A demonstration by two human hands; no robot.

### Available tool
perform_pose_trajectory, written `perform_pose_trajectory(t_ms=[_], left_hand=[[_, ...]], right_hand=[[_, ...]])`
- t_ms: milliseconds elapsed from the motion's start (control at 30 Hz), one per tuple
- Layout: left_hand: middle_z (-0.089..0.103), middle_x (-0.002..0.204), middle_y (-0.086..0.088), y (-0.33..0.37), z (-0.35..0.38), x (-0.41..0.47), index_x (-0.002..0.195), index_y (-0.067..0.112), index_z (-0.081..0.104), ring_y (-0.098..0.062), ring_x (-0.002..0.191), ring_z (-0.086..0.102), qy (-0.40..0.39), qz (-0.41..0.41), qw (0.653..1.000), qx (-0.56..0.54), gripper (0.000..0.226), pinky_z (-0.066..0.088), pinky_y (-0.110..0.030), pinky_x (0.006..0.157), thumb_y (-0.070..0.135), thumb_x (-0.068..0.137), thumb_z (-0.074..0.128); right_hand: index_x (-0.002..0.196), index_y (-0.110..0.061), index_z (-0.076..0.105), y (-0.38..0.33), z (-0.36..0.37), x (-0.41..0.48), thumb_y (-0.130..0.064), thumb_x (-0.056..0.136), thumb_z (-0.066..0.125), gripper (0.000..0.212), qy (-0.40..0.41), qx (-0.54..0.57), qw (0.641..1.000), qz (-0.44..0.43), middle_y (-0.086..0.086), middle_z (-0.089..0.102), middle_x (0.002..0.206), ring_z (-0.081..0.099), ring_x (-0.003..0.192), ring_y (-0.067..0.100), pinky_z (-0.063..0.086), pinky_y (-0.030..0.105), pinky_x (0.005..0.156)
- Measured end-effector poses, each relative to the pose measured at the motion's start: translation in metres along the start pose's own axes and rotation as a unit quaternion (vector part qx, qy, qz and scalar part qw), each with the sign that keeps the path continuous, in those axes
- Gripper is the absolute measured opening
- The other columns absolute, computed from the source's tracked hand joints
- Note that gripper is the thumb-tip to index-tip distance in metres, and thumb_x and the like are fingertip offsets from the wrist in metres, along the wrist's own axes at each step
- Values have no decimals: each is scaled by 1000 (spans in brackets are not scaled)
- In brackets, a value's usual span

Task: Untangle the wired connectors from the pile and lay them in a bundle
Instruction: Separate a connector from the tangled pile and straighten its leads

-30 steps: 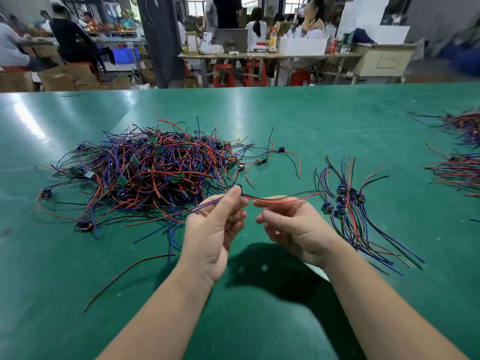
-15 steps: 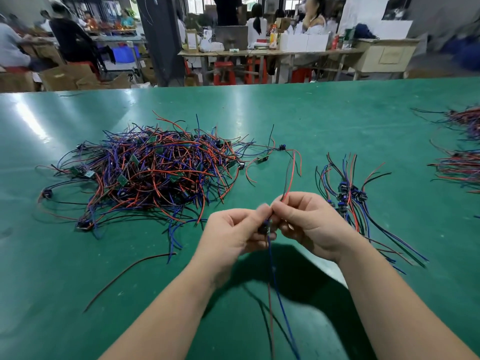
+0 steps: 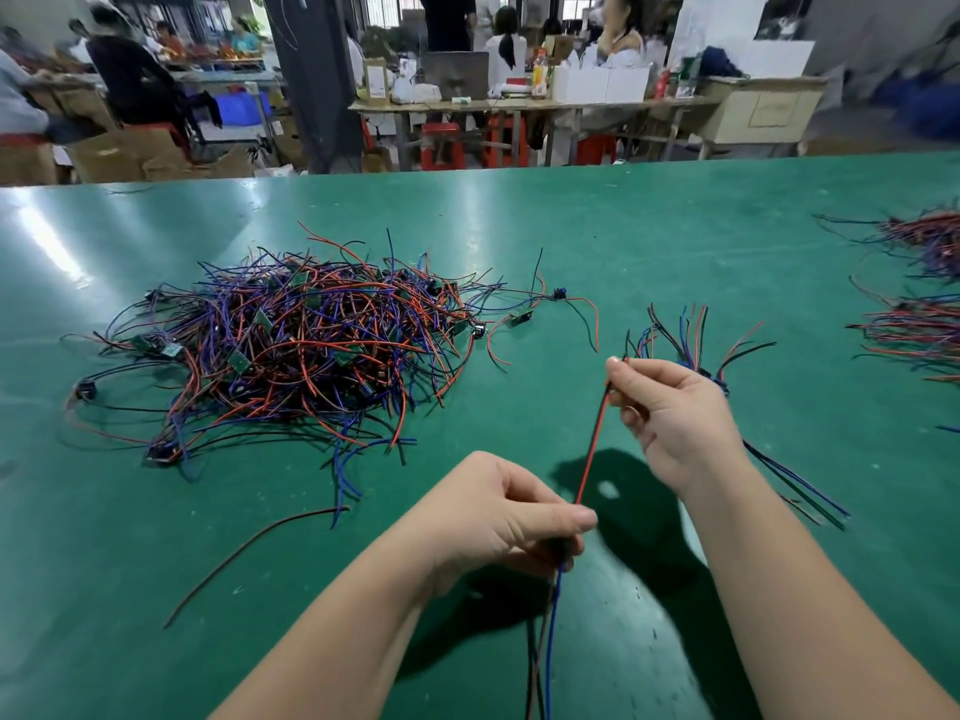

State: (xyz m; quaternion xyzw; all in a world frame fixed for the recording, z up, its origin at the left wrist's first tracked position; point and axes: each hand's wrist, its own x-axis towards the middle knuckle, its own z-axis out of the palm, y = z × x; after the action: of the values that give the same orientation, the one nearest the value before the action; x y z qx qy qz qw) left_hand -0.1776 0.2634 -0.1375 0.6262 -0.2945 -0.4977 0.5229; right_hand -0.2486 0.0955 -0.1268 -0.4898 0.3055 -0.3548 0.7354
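A tangled pile of red, blue and black wired connectors (image 3: 306, 345) lies on the green table (image 3: 597, 236), left of centre. One wired connector (image 3: 592, 449) is stretched between my hands above the table. My left hand (image 3: 504, 517) grips its connector end, with blue and dark wires hanging down below the fist. My right hand (image 3: 670, 407) pinches the tips of its red and black wires, held up and to the right. A small bundle of sorted connectors (image 3: 691, 345) lies behind my right hand, partly hidden by it.
A single dark red wire (image 3: 249, 548) lies loose near the front left. Two loose connectors (image 3: 540, 304) sit just right of the big pile. More wire heaps (image 3: 919, 283) lie at the table's right edge. People and work tables are beyond the far edge.
My hands were together on the connector. Now they have drawn apart: the right slid up along the red and black wires to their tips, the left dropped lower with the connector end.
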Motion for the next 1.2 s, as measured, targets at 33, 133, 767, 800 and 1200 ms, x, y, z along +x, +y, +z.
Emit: perform_pose_trajectory(t_ms=[33, 133, 767, 800, 1200], left_hand=[[70, 66, -8, 0, 0, 0, 62, 10, 73, -14, 56, 65, -5, -3, 1000, 7, 18, 54, -23, 56, 17, 77, 77], [70, 64, -9, -1, 0, -2, 62, 9, 71, -14, 53, 63, 31, -1, 999, 35, 17, 50, -20, 51, 15, 76, 79], [70, 103, 5, -3, -42, 8, 101, 23, 70, -19, 97, 62, 399, 131, 849, 320, 16, 42, -22, 86, 26, 92, 57], [67, 112, 2, -6, -49, 7, 112, 20, 67, -20, 104, 58, 410, 125, 816, 389, 24, 40, -25, 93, 23, 91, 56], [68, 103, -2, -12, -65, 9, 100, 18, 71, -26, 98, 60, 410, 16, 753, 515, 19, 48, -35, 85, 22, 90, 56]], right_hand=[[70, -10, 63, 1, -1, 0, -4, 80, 70, 14, 14, 8, 1000, -2, -3, 64, 52, 57, 45, 5, 39, 12, 41], [76, -11, 62, 5, 1, 2, -13, 91, 62, 14, 40, 38, 998, -23, 3, 66, 61, 60, 46, 8, 42, 14, 41], [98, -21, 58, 11, -2, -3, -8, 76, 76, 31, 48, -377, 865, -326, -10, 64, 77, 58, 58, 0, 43, 8, 65], [93, -22, 55, 4, -10, 1, -10, 76, 76, 29, 95, -389, 853, -335, -8, 64, 77, 59, 58, -1, 41, 9, 63], [97, -17, 72, -9, -43, 14, -29, 81, 65, 22, 182, -667, 719, -65, 16, 58, 108, 53, 100, 38, 41, 39, 84]])
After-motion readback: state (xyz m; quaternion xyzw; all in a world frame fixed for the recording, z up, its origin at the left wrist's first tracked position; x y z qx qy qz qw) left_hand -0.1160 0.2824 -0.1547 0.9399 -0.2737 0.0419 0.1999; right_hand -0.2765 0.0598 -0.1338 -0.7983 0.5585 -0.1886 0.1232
